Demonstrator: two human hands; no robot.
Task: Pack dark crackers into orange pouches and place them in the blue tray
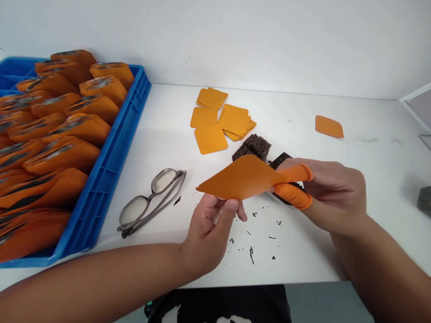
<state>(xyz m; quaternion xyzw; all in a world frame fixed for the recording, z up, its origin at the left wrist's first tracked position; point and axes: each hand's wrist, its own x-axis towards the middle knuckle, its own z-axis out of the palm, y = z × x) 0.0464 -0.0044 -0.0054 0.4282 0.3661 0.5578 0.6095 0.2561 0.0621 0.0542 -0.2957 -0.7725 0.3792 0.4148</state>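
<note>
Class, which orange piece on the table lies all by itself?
The rightmost orange piece, just beyond the right hand. It touches no other piece, while the other loose pieces on the table are clustered farther left.

Orange sheet [240, 177]: thin, roughly four-sided, plain and smooth on visible face. Held raised and tilted, right of eyeglasses [150, 197], apart from them; one corner aims toward eyeglasses, opposite corner, farthest from eyeglasses, pinched, partly hidden.
</note>
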